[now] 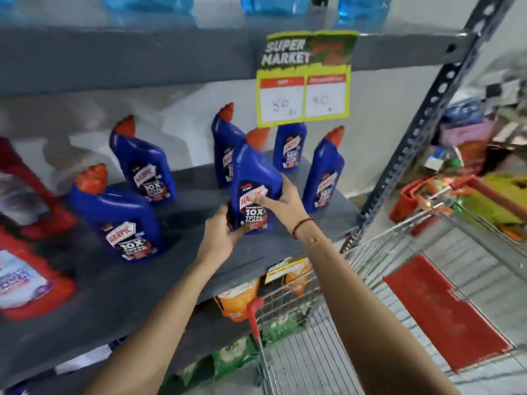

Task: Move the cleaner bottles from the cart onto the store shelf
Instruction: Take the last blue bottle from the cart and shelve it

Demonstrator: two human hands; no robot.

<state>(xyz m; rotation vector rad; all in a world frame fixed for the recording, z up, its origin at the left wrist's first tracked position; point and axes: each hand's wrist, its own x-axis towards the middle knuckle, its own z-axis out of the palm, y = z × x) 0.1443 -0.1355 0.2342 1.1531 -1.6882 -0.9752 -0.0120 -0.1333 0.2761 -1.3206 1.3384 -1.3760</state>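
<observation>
A blue cleaner bottle (253, 178) with a red cap stands upright near the front of the grey store shelf (119, 289). My left hand (225, 232) grips its lower left side and my right hand (282, 198) wraps its right side over the label. Several more blue cleaner bottles stand on the shelf: one front left (119, 215), one behind it (142, 163), two at the back (225, 149) (289, 146) and one at the right (323, 172). The wire cart (322, 360) is below right, its basket showing no bottles.
A yellow and green price sign (305, 81) hangs from the upper shelf edge. Red bottles (25, 252) fill the shelf's left end. A slotted metal upright (425, 121) bounds the shelf on the right. Orange packets (239, 303) sit on the shelf below. A red cart seat flap (445, 312) lies open.
</observation>
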